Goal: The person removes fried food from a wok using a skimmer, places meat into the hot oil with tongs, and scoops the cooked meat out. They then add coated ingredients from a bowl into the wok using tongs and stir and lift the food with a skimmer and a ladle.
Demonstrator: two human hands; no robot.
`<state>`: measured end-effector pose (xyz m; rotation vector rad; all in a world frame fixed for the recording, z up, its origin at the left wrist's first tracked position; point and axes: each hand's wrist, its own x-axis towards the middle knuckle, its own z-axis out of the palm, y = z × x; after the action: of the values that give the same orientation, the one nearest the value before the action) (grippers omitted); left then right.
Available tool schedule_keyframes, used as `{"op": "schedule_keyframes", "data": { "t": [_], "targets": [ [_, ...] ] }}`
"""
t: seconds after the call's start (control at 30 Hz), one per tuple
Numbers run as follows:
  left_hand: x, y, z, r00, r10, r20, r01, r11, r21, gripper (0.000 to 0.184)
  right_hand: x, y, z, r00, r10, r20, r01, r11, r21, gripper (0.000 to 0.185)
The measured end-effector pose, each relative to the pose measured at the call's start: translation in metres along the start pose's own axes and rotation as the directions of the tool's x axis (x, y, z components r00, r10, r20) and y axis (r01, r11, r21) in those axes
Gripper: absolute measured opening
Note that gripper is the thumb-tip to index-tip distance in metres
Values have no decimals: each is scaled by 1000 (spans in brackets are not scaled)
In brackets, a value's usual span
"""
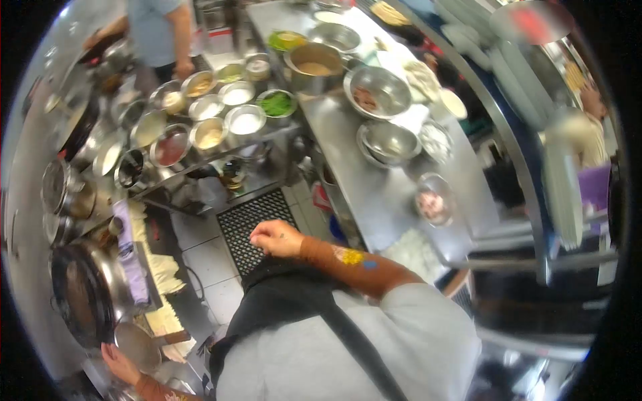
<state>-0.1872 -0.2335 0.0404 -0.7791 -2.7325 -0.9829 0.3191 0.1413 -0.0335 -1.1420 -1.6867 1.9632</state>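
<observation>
Through the head camera I see the left hand (pixel 121 365) low on the left, its fingers extended and slightly apart, right beside the round pan (pixel 138 347), which is the thing nearest to it; I cannot tell whether skin and metal touch. The pan's brown handle (pixel 172 339) points toward the apron, over a pale, crumpled cloth (pixel 163 294). Just beyond the pan stands a large pot (pixel 118 281) with a dark, round top. A lilac cloth (pixel 133 257) lies alongside the pale one. I have the right hand (pixel 276 238) out in front of the black apron (pixel 284 284), above a perforated black mat (pixel 257 220) on the tiled floor. Its fingers are loosely curled and bunched near the thumb; I see nothing in them, though I cannot tell whether the tips meet. Ahead, metal containers crowd a shelf, among them a bowl of chopped greens (pixel 276 103) and a container of reddish liquid (pixel 170 146). On the steel counter (pixel 341 144) to the right I make out a deep pot (pixel 314 69), a wide bowl (pixel 378 91) with pinkish-brown pieces inside, and a small bowl (pixel 435 199) holding pale pink pieces. Another person (pixel 157 33) stands at the far end, beyond the containers.
</observation>
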Motion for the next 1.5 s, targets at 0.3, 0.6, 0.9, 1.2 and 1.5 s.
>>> {"op": "schedule_keyframes", "data": {
  "t": [0.3,0.6,0.9,1.2,1.5],
  "targets": [
    [-45,203,163,879,358,314,-313,931,-187,36,-225,66,-254,222,-247,-943,-214,931,-295,26],
    [-60,263,183,735,522,433,-482,851,-209,29,-235,102,-458,5,-149,-989,-614,780,-120,35],
    [-37,113,153,826,152,543,-381,861,338,23,-213,101,-476,135,366,-921,-50,931,362,28],
    [-72,5,55,939,11,343,-191,847,496,23,-248,150,-537,377,-273,-885,-253,889,-382,28],
    [-181,-56,-74,903,-422,83,172,530,831,23,-240,10,-443,553,-150,-820,402,910,105,31]
  ]
}}
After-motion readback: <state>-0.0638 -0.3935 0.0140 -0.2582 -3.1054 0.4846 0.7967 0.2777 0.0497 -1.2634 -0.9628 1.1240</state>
